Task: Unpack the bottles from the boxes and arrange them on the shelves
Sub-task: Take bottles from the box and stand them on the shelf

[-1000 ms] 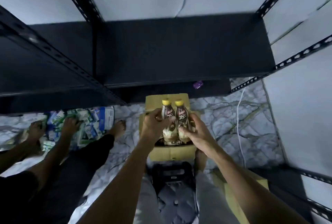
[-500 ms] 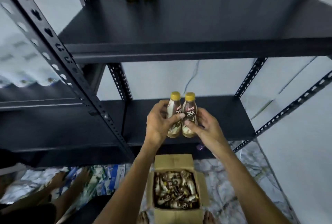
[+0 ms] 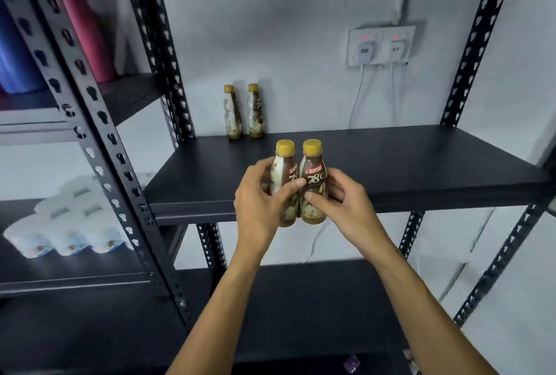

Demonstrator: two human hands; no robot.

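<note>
Two bare forearms rise from the bottom of the frame over the lower shelf (image 3: 301, 299), a dark matte board. A small purple thing (image 3: 351, 364) shows at the bottom edge, too blurred to name.

At the centre, the left hand (image 3: 261, 197) and the right hand (image 3: 340, 203) each hold one small bottle, and the two bottles stand upright and pressed side by side. The left hand curls round the left bottle (image 3: 281, 171), with its thumb laid across the front. The right hand wraps the right bottle (image 3: 313, 174) from the right, its thumb pinching low on the label. Both bottles hang in the air in front of the front lip of the middle shelf (image 3: 391, 170), not set on it.

The right bottle reads "KOPIKO" in white on red, with "78°C" under it. The left bottle's label is partly hidden by the thumb. Both bottles have yellow ribbed screw caps, a waisted body and a glossy brown wrap with a cream swirl near the base.

The middle shelf is a flat black board on black metal uprights (image 3: 478, 43) punched with keyhole slots. At its back left stand two more bottles (image 3: 232, 112) of the same kind, close together by the wall.

On the next rack, at the left of the frame, lie white packs (image 3: 66, 224). At the upper left stand a pink cylinder (image 3: 87, 31) and a blue cylinder (image 3: 15, 52), all blurred.

On the white wall at the upper right is a double socket (image 3: 380, 46) with two plugs and red lights. White cables hang down from it.
</note>
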